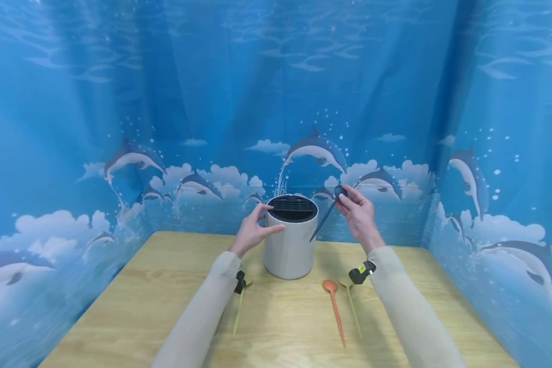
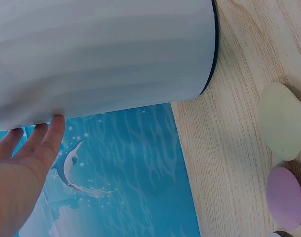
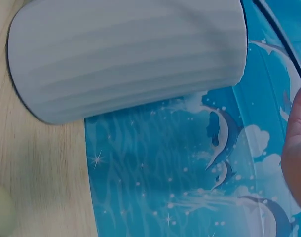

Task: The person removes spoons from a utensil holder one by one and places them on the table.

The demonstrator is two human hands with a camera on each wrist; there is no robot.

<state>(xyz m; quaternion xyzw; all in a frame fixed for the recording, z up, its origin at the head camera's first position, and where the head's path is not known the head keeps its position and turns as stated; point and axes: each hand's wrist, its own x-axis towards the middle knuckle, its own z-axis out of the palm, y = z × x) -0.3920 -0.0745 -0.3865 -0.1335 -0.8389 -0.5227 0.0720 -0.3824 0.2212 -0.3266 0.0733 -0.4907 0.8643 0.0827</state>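
A white ribbed cylindrical holder (image 1: 289, 250) with a dark slotted top (image 1: 293, 207) stands upright near the table's back edge. My left hand (image 1: 252, 232) rests on its left side near the rim, thumb toward the front. In the left wrist view, fairly straight fingers (image 2: 51, 140) touch the holder's wall. Right of the holder, my right hand (image 1: 360, 217) pinches a dark blue spoon by its bowl (image 1: 340, 192). The spoon's handle (image 1: 323, 224) slants down and left, its tip beside the holder, below rim height. Only part of the right hand (image 3: 296, 153) shows in the right wrist view.
On the wooden table (image 1: 165, 286), an orange spoon (image 1: 334, 301) and a yellowish spoon (image 1: 352, 306) lie front right. Another yellowish spoon (image 1: 239, 312) lies by my left forearm. A purple spoon (image 2: 284, 197) appears in the left wrist view. Dolphin-print curtains (image 1: 276, 102) surround the table.
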